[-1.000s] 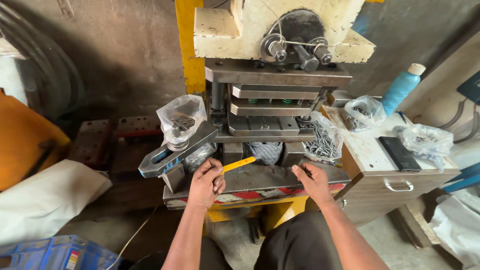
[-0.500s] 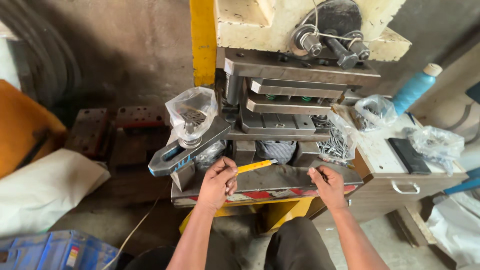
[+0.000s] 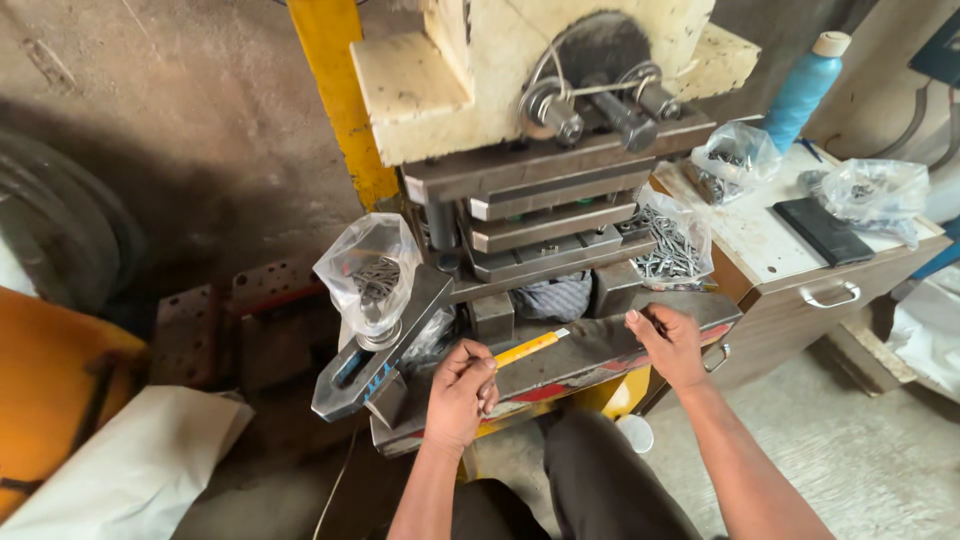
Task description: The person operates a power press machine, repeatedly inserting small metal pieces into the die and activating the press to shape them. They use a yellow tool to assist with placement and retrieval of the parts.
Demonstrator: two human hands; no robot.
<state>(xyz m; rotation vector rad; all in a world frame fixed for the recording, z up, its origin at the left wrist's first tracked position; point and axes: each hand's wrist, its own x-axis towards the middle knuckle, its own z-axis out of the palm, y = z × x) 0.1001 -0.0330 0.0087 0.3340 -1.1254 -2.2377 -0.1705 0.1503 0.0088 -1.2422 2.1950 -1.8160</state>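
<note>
My left hand (image 3: 461,388) is closed on a thin yellow stick (image 3: 527,347) that points up and right over the steel bed (image 3: 570,352) of a press machine. My right hand (image 3: 668,343) rests on the bed's right part, fingers curled near a small metal piece by the die block (image 3: 612,288). Above the bed sit stacked steel die plates (image 3: 545,225) under a cream press head (image 3: 500,80). Whether the right fingers pinch anything I cannot tell.
A clear bag of metal parts (image 3: 371,268) sits on a large clamp (image 3: 375,345) at left. Another bag of nails (image 3: 668,245) lies right of the die. A wooden cabinet (image 3: 800,255) holds more bags, a black case and a blue bottle (image 3: 808,85).
The view has shifted and tilted; the press now sits more central. Both hands stay on the bed, the left still holding the yellow stick.
</note>
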